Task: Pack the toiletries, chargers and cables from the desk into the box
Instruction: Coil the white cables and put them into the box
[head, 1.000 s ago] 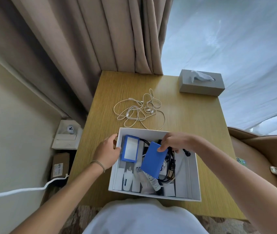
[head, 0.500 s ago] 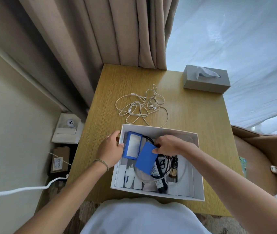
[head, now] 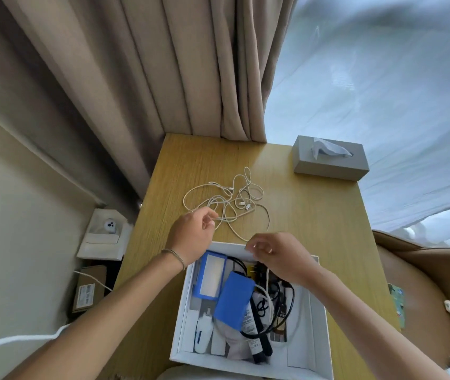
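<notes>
Head view: the step in hand is collecting the white cables (head: 226,205), the last loose item on the tabletop (head: 314,215), lying tangled just beyond the box (head: 311,344). The left hand (head: 191,237) has its fingers (head: 211,215) curled at the near edge of the tangle; whether they actually pinch a strand cannot be told. The right hand (head: 275,256) hovers over the box's far rim, fingers loosely curled, holding nothing visible. The next move likely calls for gathering every loop before lifting. Box contents overlap, so individual items are hard to identify.
</notes>
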